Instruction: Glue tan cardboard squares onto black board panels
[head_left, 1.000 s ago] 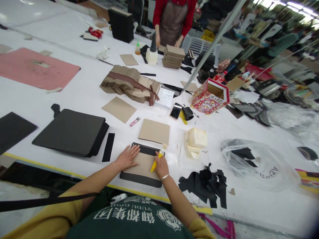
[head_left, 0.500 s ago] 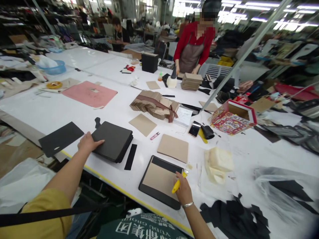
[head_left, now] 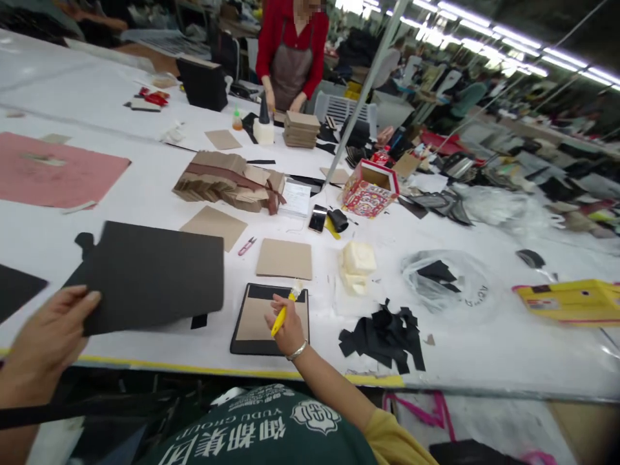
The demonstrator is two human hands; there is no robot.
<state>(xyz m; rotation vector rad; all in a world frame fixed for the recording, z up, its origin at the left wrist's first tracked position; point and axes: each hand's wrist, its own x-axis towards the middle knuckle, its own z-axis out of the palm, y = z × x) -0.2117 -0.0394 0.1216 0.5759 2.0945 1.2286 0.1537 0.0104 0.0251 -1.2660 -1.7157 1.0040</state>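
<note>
My left hand [head_left: 51, 339] is closed on the left edge of a black sheet [head_left: 159, 274], thumb on top. The sheet is raised and tilted above the table and hides much of what lies under it. My right hand [head_left: 290, 330] grips a yellow-handled brush [head_left: 279, 320], bristles pointing away from me. It rests over a black panel [head_left: 246, 350] that carries a beige board [head_left: 256, 316] and a black strip along its far side. Just beyond lies another beige board [head_left: 283, 259]. A second black sheet [head_left: 17, 290] lies at the far left.
A cream plastic container [head_left: 358, 259] and black scraps [head_left: 385, 336] are right of the panel. Farther back are thread snips [head_left: 247, 246], a phone [head_left: 318, 219], bundled boards [head_left: 227, 181] and a patterned box [head_left: 371, 188]. A co-worker in red [head_left: 293, 58] stands across the table.
My left hand has lifted a black sheet from the stack. My right hand still holds the brush over the panel. The camera view has swung to the right.
</note>
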